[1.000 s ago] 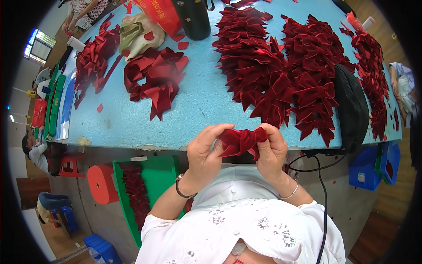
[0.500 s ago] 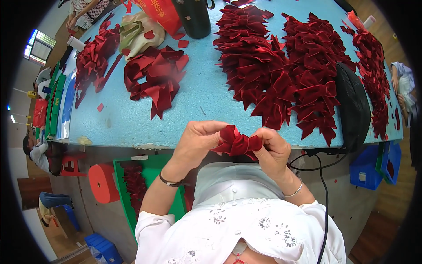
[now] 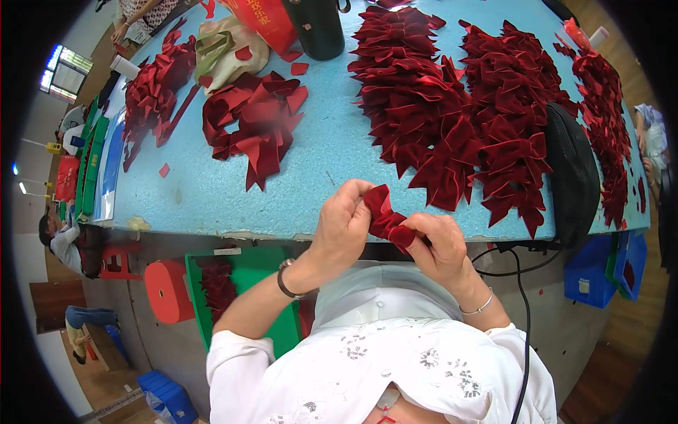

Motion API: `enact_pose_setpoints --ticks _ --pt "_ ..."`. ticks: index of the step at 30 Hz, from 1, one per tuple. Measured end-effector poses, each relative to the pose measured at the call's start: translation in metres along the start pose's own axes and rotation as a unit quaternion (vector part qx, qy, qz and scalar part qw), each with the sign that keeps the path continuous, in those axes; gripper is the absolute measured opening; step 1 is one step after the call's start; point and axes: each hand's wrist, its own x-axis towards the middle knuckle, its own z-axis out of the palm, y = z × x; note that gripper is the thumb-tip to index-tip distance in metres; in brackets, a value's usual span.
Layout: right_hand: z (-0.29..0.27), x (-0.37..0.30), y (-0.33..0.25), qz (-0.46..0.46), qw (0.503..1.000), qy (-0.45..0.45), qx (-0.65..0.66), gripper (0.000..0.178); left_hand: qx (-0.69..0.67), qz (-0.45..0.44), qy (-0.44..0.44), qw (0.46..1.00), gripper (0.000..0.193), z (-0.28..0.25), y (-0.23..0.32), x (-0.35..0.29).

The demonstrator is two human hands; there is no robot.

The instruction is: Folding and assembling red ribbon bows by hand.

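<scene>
A dark red velvet bow (image 3: 385, 218) is held between my two hands, just over the near edge of the blue table (image 3: 212, 201). My left hand (image 3: 344, 220) pinches the bow's upper left loop. With thumb and fingers, my right hand (image 3: 436, 244) grips its lower right end. The bow slants down from left to right. Beyond my hands, rows of finished-looking bows (image 3: 409, 85) lie overlapped on the table, with another row (image 3: 512, 120) to their right. Loose red ribbon strips (image 3: 258, 120) lie in a heap at left.
A dark bottle (image 3: 316, 28), a red bag (image 3: 265, 21) and a cream cloth bag (image 3: 229, 53) stand at the back. A black case (image 3: 572, 177) lies at the right edge, near a cable (image 3: 524, 304). Below the table are a green crate (image 3: 265, 283) and a red roll (image 3: 169, 291).
The bow has turned from level to slanting, its left end now higher. My left hand has shifted up and right; my right hand has moved slightly right and down.
</scene>
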Motion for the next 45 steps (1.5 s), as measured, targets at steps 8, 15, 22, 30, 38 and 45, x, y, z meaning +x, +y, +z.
enact_pose_setpoints --ticks 8,15,22,30,38,45 --pt "0.019 -0.009 -0.006 0.200 0.968 0.144 0.044 0.017 -0.141 0.097 0.233 0.957 0.017 0.030 -0.001 -0.007" --pt "0.024 -0.009 -0.003 0.258 0.949 0.148 0.104 0.015 -0.160 0.095 0.250 0.950 0.018 0.027 -0.006 -0.010" --pt "0.020 -0.013 -0.006 0.272 0.953 0.098 0.092 0.012 -0.099 0.102 0.213 0.967 0.021 0.020 -0.006 -0.018" --pt "0.020 -0.012 -0.008 0.252 0.963 0.071 0.068 0.009 0.119 0.252 0.221 0.935 0.017 0.014 -0.011 -0.020" --pt "0.023 -0.010 -0.014 0.291 0.946 0.105 0.094 0.011 -0.155 0.046 0.189 0.969 0.015 0.019 -0.004 -0.024" --pt "0.022 -0.009 -0.017 0.292 0.947 0.102 0.090 0.013 -0.214 0.047 0.182 0.959 0.016 0.018 -0.005 -0.028"
